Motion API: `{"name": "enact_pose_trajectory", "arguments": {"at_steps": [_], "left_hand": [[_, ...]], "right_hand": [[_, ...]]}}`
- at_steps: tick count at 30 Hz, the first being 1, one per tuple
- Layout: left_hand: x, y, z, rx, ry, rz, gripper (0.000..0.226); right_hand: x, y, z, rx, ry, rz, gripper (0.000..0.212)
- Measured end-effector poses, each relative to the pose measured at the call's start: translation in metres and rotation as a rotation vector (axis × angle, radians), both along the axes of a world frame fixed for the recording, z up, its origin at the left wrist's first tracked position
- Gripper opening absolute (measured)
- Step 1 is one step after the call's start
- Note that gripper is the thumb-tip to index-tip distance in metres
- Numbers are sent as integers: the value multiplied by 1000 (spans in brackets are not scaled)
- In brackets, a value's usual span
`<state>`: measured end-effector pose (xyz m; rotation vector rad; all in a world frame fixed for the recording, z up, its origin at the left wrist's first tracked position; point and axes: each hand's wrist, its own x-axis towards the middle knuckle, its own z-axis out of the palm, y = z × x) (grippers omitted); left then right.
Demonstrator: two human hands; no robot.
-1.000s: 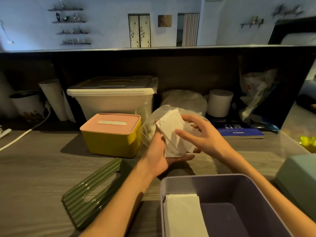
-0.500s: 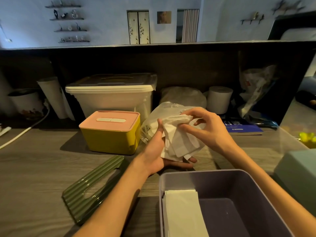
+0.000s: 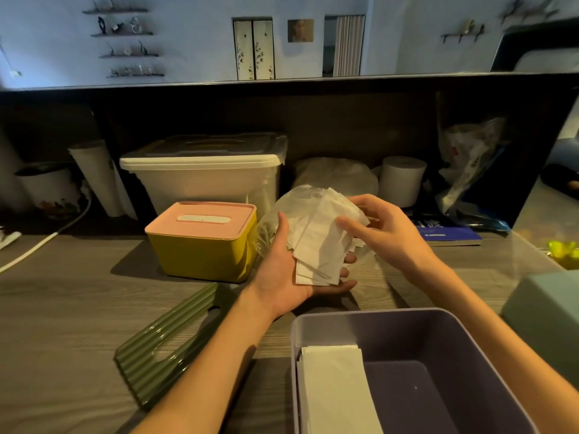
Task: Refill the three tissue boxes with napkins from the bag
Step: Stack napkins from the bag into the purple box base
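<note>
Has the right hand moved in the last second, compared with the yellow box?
Yes. The right hand closed in on the napkins in the left hand, toward the yellow box, then eased back slightly; it now touches them.

Dim, warm light falls from above onto the wooden counter (image 3: 78, 308), casting soft shadows, while wide-angle distortion bends and slightly blurs the edges.
</note>
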<state>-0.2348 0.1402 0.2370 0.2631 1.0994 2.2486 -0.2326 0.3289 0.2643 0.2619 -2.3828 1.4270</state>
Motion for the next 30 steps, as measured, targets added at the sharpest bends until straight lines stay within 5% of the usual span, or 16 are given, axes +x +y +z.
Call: {"name": "enact_pose_trajectory", "arguments": {"at_steps": [15,20,25,30], "left_hand": [[0,-2,-4,-247,132,-66,73],[-3,-3,-6,-199,65,-70,63],[-2,-4,-5,-21,-82,18,40],[1,-2,-6,16,-37,-41,36]], "right_hand": [[5,3,5,-168,122,-65,21],[10,7,17,-409,194,-85,26],[16,6,27,-599,-20,153,31],[21,1,22,-278,-140,327,26]]}}
